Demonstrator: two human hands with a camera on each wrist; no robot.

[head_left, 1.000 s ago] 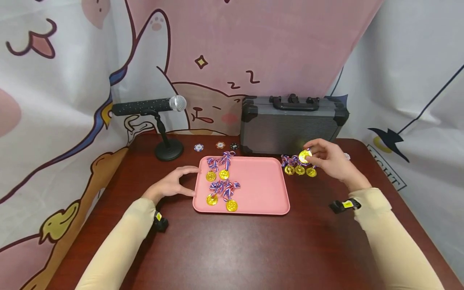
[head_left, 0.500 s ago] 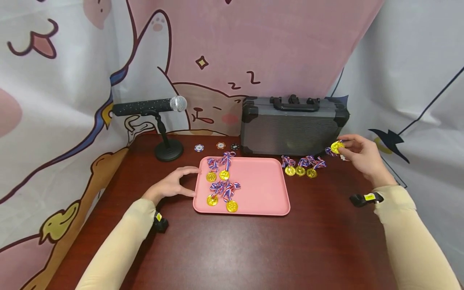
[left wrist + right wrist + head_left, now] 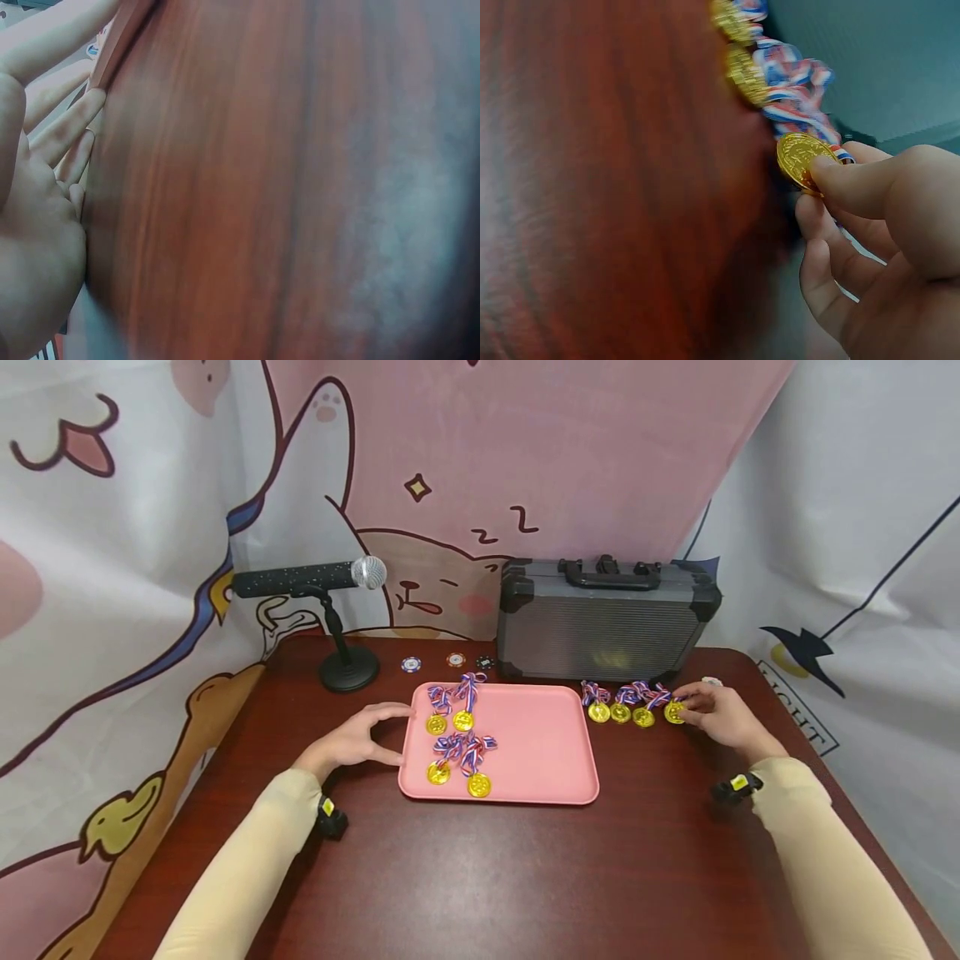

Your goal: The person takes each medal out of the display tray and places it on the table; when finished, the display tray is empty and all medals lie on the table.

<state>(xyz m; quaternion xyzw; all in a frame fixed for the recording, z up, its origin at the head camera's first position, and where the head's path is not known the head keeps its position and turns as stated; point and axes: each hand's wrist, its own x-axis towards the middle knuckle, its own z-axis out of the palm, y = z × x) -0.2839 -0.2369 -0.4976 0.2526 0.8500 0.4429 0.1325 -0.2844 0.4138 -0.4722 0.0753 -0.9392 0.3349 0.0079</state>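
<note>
Between thumb and fingers, my right hand (image 3: 723, 718) pinches a gold medal (image 3: 802, 159) on a red, white and blue ribbon. In the head view it is at the right end of a row of medals beside the tray; the row includes a gold medal (image 3: 643, 717) just left of the hand. My left hand (image 3: 356, 739), thumb and fingers spread, touches the left rim of the pink tray (image 3: 536, 743). On the tray's left half lie several ribboned medals, among them a front medal (image 3: 479, 785) and a back medal (image 3: 463, 721).
A grey hard case (image 3: 600, 631) stands at the back right, behind the row of medals. Toward the back left is a microphone (image 3: 300, 581) on a round-based stand. Poker chips (image 3: 411, 665) lie behind the tray. Printed curtains surround the brown table (image 3: 480, 877).
My right hand, holding the medal, first moved right and up, then came down and left to the row's right end. My left hand and the tray stay where they were.
</note>
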